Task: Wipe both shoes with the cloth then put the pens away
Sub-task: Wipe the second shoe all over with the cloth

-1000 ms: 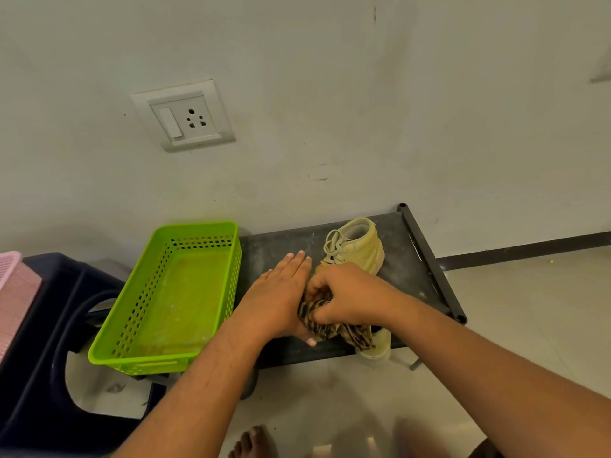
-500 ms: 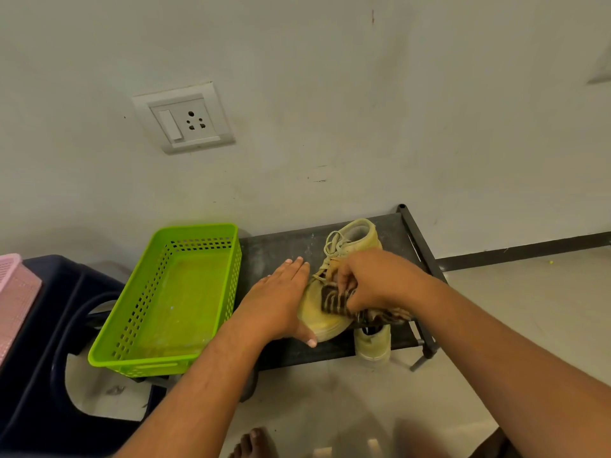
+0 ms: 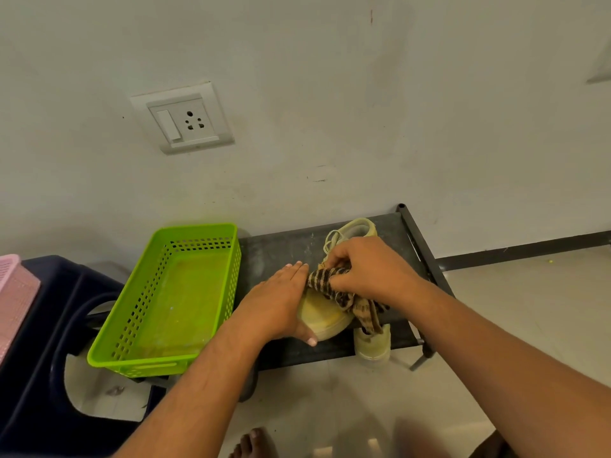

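Observation:
A pale yellow shoe (image 3: 325,317) lies on the dark rack shelf (image 3: 277,252) with its toe towards me. My left hand (image 3: 281,302) lies flat against the shoe's left side, fingers straight, thumb under the toe. My right hand (image 3: 367,269) grips a brown striped cloth (image 3: 344,292) and presses it on the top of the shoe near the laces. A second pale shoe (image 3: 372,345) shows below the shelf's front edge, partly hidden by the cloth. No pens are in view.
A green perforated basket (image 3: 198,239) stands left of the shoe, partly on the shelf. A dark blue plastic chair (image 3: 43,325) and a pink basket (image 3: 13,285) are at far left. A wall socket (image 3: 182,119) is above. My bare foot (image 3: 253,444) shows on the floor.
My right hand has carried the cloth from the shoe's toe up towards the laces, uncovering the toe. The left hand has stayed against the shoe's side.

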